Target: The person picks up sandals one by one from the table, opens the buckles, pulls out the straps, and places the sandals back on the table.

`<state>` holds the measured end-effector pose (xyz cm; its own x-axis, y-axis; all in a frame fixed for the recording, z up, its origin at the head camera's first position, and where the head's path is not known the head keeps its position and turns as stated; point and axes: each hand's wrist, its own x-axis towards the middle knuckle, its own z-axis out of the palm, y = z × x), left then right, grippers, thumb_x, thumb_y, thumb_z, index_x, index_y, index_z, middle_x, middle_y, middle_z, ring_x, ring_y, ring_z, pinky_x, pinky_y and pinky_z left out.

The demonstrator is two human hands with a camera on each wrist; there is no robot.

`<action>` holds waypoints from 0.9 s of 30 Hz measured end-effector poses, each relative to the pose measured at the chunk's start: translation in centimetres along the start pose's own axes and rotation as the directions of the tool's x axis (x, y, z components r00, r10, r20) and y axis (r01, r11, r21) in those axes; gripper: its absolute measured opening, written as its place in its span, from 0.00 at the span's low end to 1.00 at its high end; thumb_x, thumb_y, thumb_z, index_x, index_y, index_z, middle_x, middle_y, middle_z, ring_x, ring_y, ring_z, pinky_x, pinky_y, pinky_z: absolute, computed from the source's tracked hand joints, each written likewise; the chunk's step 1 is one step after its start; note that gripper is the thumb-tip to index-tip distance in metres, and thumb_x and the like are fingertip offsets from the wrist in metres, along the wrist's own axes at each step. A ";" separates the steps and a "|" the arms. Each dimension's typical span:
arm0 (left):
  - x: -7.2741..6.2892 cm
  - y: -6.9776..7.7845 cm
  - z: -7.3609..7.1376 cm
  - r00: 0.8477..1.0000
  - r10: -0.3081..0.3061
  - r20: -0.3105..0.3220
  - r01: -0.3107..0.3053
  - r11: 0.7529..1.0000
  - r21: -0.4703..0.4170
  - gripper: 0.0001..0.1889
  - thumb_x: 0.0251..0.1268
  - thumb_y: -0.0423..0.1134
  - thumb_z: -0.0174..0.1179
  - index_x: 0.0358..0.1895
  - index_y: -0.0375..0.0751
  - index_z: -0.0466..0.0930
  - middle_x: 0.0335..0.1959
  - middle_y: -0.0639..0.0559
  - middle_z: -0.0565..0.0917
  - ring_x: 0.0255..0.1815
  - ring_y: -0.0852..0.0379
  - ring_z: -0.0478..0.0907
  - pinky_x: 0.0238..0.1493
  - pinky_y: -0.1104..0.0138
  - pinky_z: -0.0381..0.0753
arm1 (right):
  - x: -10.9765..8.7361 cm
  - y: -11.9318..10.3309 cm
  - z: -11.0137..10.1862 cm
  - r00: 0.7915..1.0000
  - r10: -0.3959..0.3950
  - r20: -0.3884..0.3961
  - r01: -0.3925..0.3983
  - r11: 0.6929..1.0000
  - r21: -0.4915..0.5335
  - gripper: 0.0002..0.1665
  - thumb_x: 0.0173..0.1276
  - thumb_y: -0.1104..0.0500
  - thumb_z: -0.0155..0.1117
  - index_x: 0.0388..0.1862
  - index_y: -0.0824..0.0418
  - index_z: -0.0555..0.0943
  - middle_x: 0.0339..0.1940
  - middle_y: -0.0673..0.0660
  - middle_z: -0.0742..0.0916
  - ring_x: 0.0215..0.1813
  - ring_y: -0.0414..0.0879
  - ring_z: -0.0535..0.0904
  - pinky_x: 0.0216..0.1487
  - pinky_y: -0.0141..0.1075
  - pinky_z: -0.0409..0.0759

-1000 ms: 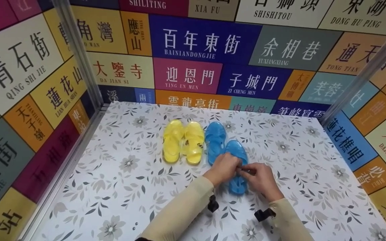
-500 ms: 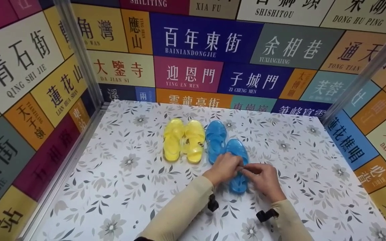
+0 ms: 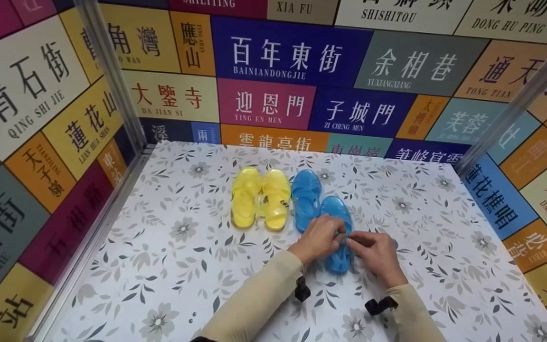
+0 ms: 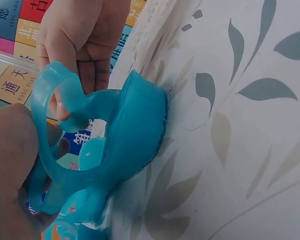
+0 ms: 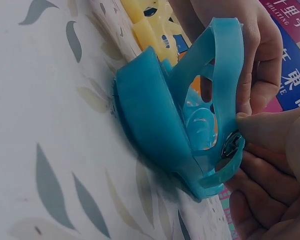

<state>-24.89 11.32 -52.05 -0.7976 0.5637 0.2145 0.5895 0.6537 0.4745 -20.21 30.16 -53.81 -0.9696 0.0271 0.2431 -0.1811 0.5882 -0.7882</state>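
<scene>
A blue jelly sandal (image 3: 339,262) stands on the floral surface, its heel toward me. My left hand (image 3: 318,237) grips its ankle strap (image 5: 227,65) from the left. On the right, my right hand (image 3: 379,256) pinches the strap's loose end (image 5: 225,172) between thumb and fingers. A small metal buckle (image 5: 232,145) shows beside the right thumb in the right wrist view. The strap forms a raised loop above the heel in the left wrist view. Just left of this sandal, the other blue sandal (image 3: 306,183) lies farther forward, partly hidden by my left hand.
Two yellow sandals, the left one (image 3: 244,202) and the right one (image 3: 276,190), lie side by side left of the blue pair. The white floral surface (image 3: 159,266) meets printed sign panels (image 3: 292,52) at the back and sides. Metal posts (image 3: 112,71) stand at the corners.
My right hand has shifted slightly right, its fingertips a little farther from the left hand's. My left hand stays at the strap. The sandals keep their places.
</scene>
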 end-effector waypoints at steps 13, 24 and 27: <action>0.8 0.4 0.0 0.996 0.079 0.044 -0.087 0.970 0.227 0.07 0.71 0.41 0.68 0.49 0.57 0.88 0.45 0.63 0.89 0.51 0.59 0.82 0.59 0.63 0.75 | -0.1 -0.2 0.0 0.999 -0.049 -0.013 0.047 0.994 -0.101 0.10 0.65 0.58 0.80 0.44 0.56 0.94 0.40 0.53 0.94 0.41 0.44 0.90 0.43 0.26 0.82; 0.3 0.3 -0.1 0.986 0.156 -0.057 -0.136 0.956 0.261 0.05 0.72 0.44 0.67 0.44 0.54 0.91 0.39 0.62 0.90 0.41 0.57 0.82 0.44 0.64 0.78 | 0.0 0.2 0.0 0.997 -0.074 -0.021 0.071 0.992 -0.109 0.09 0.65 0.58 0.80 0.44 0.54 0.94 0.38 0.49 0.94 0.39 0.40 0.89 0.40 0.23 0.81; 0.2 0.2 -0.1 0.986 0.156 -0.064 -0.134 0.955 0.266 0.04 0.71 0.43 0.68 0.43 0.55 0.90 0.38 0.62 0.90 0.41 0.57 0.82 0.43 0.65 0.76 | 0.0 0.2 0.2 0.995 -0.092 -0.028 0.088 0.990 -0.111 0.09 0.64 0.59 0.80 0.44 0.56 0.94 0.38 0.51 0.94 0.38 0.40 0.89 0.39 0.24 0.81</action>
<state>-24.94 11.50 -51.88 -0.7025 0.6251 0.3402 0.7033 0.6830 0.1974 -20.24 30.11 -54.14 -0.9439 -0.0039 0.3302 -0.2462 0.6746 -0.6959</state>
